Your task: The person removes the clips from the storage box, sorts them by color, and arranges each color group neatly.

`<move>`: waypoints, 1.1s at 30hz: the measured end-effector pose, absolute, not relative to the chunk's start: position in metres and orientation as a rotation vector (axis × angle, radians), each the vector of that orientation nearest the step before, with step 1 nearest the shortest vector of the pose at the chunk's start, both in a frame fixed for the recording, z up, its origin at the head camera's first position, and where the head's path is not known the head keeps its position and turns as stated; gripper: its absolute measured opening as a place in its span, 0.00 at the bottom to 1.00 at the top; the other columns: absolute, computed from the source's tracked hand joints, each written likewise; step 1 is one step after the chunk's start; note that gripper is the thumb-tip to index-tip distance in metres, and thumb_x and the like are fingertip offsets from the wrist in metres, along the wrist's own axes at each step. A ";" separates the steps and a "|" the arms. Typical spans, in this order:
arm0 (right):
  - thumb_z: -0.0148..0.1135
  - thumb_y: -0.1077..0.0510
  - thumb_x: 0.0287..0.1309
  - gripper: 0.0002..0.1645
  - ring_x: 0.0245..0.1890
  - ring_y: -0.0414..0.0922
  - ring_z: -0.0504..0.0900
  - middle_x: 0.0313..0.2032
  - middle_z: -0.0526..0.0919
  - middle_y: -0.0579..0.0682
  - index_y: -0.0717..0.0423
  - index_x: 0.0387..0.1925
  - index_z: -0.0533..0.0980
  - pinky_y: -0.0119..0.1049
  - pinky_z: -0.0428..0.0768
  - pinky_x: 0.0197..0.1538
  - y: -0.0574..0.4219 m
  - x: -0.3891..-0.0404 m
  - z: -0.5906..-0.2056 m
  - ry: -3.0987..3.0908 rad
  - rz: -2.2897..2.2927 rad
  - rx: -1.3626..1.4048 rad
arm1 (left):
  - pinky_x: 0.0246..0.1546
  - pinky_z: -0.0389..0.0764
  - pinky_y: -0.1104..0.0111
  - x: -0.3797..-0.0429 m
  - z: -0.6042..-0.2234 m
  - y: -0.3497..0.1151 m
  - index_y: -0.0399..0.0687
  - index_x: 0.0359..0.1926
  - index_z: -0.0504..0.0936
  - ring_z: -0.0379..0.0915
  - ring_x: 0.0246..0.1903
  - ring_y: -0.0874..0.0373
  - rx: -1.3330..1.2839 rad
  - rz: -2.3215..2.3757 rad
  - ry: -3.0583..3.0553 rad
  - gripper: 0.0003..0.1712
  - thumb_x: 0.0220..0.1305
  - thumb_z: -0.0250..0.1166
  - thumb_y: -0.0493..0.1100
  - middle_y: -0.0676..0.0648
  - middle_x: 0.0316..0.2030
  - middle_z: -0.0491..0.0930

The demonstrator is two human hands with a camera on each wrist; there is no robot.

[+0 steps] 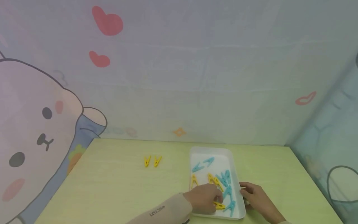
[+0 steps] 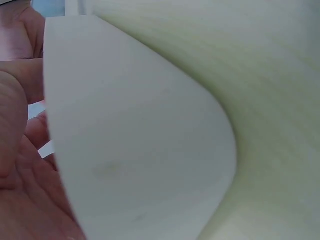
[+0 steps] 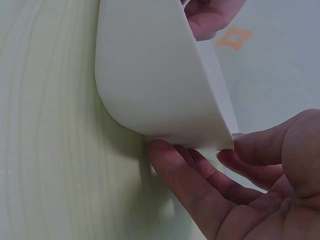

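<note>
A white tray (image 1: 210, 150) holds several light blue clothespins (image 1: 227, 193) and several yellow clothespins (image 1: 218, 184). My left hand (image 1: 204, 198) reaches into its near part, fingers pointing down. One yellow clothespin (image 1: 219, 205) shows right beside those fingertips; whether they pinch it is hidden. In the left wrist view the tray's wall (image 2: 140, 125) covers the tips of the left fingers (image 2: 37, 131). Outside the tray's right side, my right hand (image 1: 255, 199) holds its edge. The right wrist view has that thumb (image 3: 260, 146) at the rim and fingertips against the outer wall (image 3: 150, 75).
Two yellow clothespins (image 1: 152, 161) lie side by side on the pale wooden table (image 1: 117, 186), left of the tray. Behind the table's far edge hangs a printed cloth (image 1: 201, 77) with hearts and a cartoon animal.
</note>
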State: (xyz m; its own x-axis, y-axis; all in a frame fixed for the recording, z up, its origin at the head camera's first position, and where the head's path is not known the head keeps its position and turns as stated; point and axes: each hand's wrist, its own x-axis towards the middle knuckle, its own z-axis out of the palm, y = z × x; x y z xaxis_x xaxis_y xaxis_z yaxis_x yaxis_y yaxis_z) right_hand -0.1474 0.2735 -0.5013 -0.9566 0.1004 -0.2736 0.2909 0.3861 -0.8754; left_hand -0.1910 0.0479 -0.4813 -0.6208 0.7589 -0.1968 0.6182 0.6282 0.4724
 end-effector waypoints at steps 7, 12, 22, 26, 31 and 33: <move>0.51 0.67 0.69 0.23 0.40 0.51 0.83 0.43 0.82 0.59 0.74 0.62 0.68 0.47 0.84 0.34 0.274 -0.149 -0.503 2.470 -1.583 0.362 | 0.37 0.74 0.74 -0.189 -0.481 0.051 0.58 0.41 0.86 0.70 0.33 0.72 1.108 0.468 2.492 0.16 0.51 0.71 0.35 0.65 0.34 0.78; 0.51 0.67 0.69 0.23 0.39 0.51 0.83 0.42 0.82 0.58 0.74 0.62 0.67 0.47 0.84 0.34 0.274 -0.149 -0.502 2.459 -1.592 0.370 | 0.36 0.75 0.73 -0.189 -0.482 0.052 0.59 0.40 0.87 0.71 0.32 0.72 1.087 0.459 2.504 0.16 0.50 0.71 0.35 0.65 0.33 0.78; 0.50 0.69 0.69 0.23 0.38 0.51 0.83 0.40 0.82 0.57 0.76 0.62 0.67 0.47 0.84 0.34 0.271 -0.148 -0.502 2.441 -1.617 0.378 | 0.34 0.74 0.72 -0.188 -0.480 0.049 0.60 0.38 0.85 0.70 0.30 0.70 1.041 0.510 2.519 0.14 0.50 0.72 0.38 0.65 0.31 0.76; 0.50 0.69 0.69 0.23 0.39 0.52 0.83 0.41 0.82 0.58 0.76 0.62 0.66 0.47 0.85 0.34 0.271 -0.148 -0.501 2.454 -1.602 0.377 | 0.34 0.74 0.71 -0.189 -0.481 0.049 0.62 0.39 0.85 0.69 0.30 0.70 1.005 0.548 2.526 0.11 0.54 0.72 0.43 0.65 0.30 0.75; 0.51 0.68 0.69 0.23 0.39 0.52 0.83 0.41 0.82 0.57 0.75 0.63 0.66 0.48 0.85 0.34 0.271 -0.149 -0.501 2.456 -1.595 0.379 | 0.33 0.73 0.74 -0.193 -0.480 0.046 0.60 0.39 0.85 0.68 0.29 0.69 0.987 0.638 2.495 0.10 0.55 0.73 0.44 0.64 0.29 0.74; 0.51 0.68 0.69 0.23 0.39 0.52 0.83 0.41 0.82 0.57 0.75 0.63 0.66 0.48 0.85 0.34 0.270 -0.149 -0.502 2.453 -1.599 0.381 | 0.33 0.73 0.74 -0.195 -0.479 0.044 0.59 0.40 0.85 0.68 0.29 0.69 0.987 0.684 2.479 0.11 0.54 0.73 0.43 0.63 0.29 0.74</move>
